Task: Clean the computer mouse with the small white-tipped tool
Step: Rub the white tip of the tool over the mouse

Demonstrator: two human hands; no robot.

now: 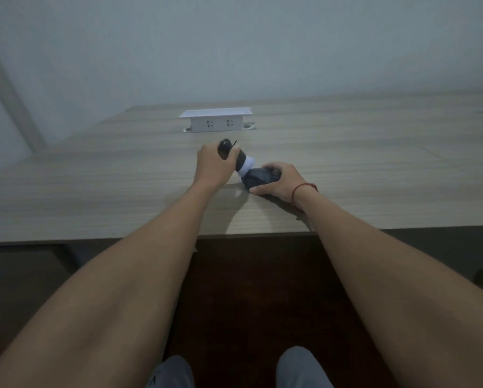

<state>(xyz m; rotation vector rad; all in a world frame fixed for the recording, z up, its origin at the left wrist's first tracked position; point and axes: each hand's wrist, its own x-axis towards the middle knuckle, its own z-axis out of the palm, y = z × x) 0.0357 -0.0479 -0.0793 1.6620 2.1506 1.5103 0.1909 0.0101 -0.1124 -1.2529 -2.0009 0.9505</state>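
A black computer mouse [258, 177] rests on the wooden desk [94, 177], tipped up on its edge. My right hand [281, 182] grips it from the right side, thumb along its near edge. My left hand [213, 163] is closed around a small black tool [230, 152] whose white tip [245, 169] points down and right. The white tip touches the mouse's left end. A thin black strap sticks up from the tool's top.
A raised white socket box [216, 120] stands on the desk behind the hands. The desk's front edge [94, 239] runs across the view below my forearms. A red string circles my right wrist [304, 189]. My knees show at the bottom.
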